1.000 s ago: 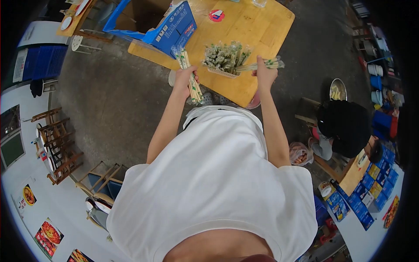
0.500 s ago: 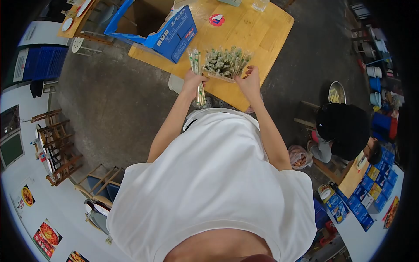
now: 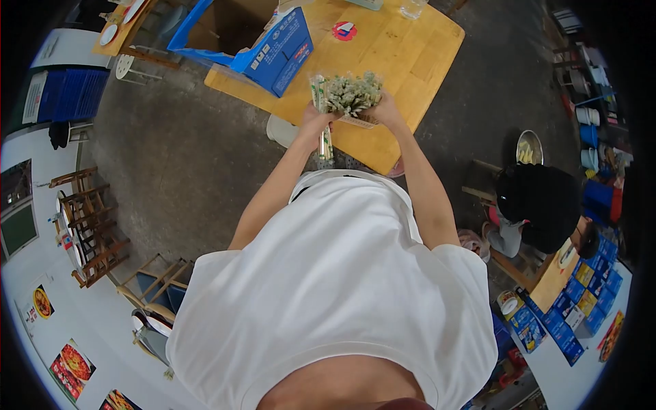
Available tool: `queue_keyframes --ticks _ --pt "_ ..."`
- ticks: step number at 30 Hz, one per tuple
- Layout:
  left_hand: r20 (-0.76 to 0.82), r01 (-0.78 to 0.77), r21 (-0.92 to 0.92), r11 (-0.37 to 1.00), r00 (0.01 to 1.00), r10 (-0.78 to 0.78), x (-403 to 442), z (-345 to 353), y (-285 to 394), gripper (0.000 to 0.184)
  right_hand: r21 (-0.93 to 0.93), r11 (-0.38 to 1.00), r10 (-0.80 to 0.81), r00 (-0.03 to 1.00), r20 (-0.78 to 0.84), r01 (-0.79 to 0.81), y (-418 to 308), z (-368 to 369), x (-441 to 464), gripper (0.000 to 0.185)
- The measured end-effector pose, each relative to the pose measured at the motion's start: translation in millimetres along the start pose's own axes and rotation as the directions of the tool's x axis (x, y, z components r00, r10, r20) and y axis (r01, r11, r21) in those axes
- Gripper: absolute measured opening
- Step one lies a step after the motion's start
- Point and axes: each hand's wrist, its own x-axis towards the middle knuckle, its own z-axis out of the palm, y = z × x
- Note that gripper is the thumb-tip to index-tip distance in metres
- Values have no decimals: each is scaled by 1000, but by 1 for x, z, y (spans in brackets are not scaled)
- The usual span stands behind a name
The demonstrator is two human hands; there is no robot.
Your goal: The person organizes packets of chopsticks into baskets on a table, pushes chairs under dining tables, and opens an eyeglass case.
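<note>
A few wrapped disposable chopsticks (image 3: 326, 147) stand nearly upright in my left hand (image 3: 316, 124), their clear sleeves printed in green. Close beside them, at the table's near edge, is a dense bunch of wrapped chopsticks (image 3: 351, 94) with crumpled wrapper ends facing up. My right hand (image 3: 385, 111) curls around the right side of this bunch; its fingertips are hidden behind the wrappers. Below the bunch shows the pale front edge of a container (image 3: 360, 122). Both hands are over the wooden table (image 3: 410, 68).
An opened blue cardboard box (image 3: 283, 58) stands on the table to the left, with a round red sticker (image 3: 344, 31) and a glass (image 3: 412, 8) farther back. A white stool (image 3: 280, 130) is under the near edge. At right another person (image 3: 540, 205) sits by a metal bowl (image 3: 529, 147).
My right hand has moved from the container's front right corner to wrap around the bunch, which looks narrower. My left hand has shifted right with its chopsticks, closer to the bunch.
</note>
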Motion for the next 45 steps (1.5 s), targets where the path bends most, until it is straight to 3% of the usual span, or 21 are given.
queue_keyframes --ticks 4,6,7,9,12,16,18,19,21,22,24,26,28,30,31,33,34,36,40,42,45 --pt "-11 -15 7 1000 1000 15 3 2 -1 37 130 989 -77 997 -9 77 -11 4 -9 49" --pt "-16 -23 23 999 1000 23 4 2 -1 36 111 971 -197 972 -127 212 -17 5 -13 42" --pt "-18 -28 42 999 999 29 3 2 -1 34 110 971 -196 973 -125 210 -20 5 -17 42" --pt "-21 -29 35 999 999 29 4 2 -2 33 154 973 -118 944 -307 172 -27 3 -25 39" --pt "-32 -30 19 999 999 30 6 2 -6 32 297 951 20 942 -334 85 -35 -8 -35 34" --pt "-34 -7 23 1000 999 8 9 1 -8 33 321 937 -12 933 -359 136 -37 -4 -44 33" --pt "-36 -11 17 1000 999 12 11 1 -11 33 143 988 2 940 -342 50 -22 5 -46 36" --pt "-39 -13 12 1000 999 14 12 0 -12 33 144 988 2 939 -343 51 -6 8 -42 36" --pt "-35 -13 -11 1000 999 12 13 -3 -14 32 -46 980 -196 897 -395 194 8 15 -29 40" --pt "-31 -13 -36 999 999 12 14 -6 -15 31 -47 980 -196 897 -396 194 7 13 -28 40" --pt "-3 29 -45 999 1000 -29 12 -16 -14 33 185 982 28 927 -373 45 2 7 -26 43" --pt "22 71 -53 996 997 -70 8 -27 -12 35 145 989 26 957 -290 17 -5 2 -31 45" --pt "-73 101 -211 972 990 -119 -6 -35 -4 37 101 995 24 979 -202 -3 5 -5 -37 47" --pt "-95 103 -235 967 987 -128 -18 -44 7 38 -346 930 -26 918 -397 -123 23 -7 -51 47" --pt "-115 107 -256 961 983 -140 -21 -47 9 39 -349 929 -27 920 -391 -122 11 -7 -64 47" --pt "-103 101 -262 960 986 -132 -21 -52 7 38 -455 786 226 880 -417 -418 -32 -1 -89 39" --pt "-89 94 -264 960 989 -121 -20 -53 4 38 -458 784 230 881 -413 -419 -35 3 -90 39" --pt "-76 106 -255 961 989 -129 -11 -51 -2 37 -257 942 200 976 -86 -216 -41 13 -91 35" --pt "-69 93 -278 956 991 -116 -7 -31 6 35 -290 954 62 996 -59 -76 -57 38 -57 28" --pt "-72 94 -295 951 990 -120 -10 -26 10 32 -312 950 -74 978 -194 10 -53 46 -35 23" --pt "-49 130 -405 905 985 -164 -12 -27 13 29 -299 953 -101 984 -145 53 -44 43 -30 23"
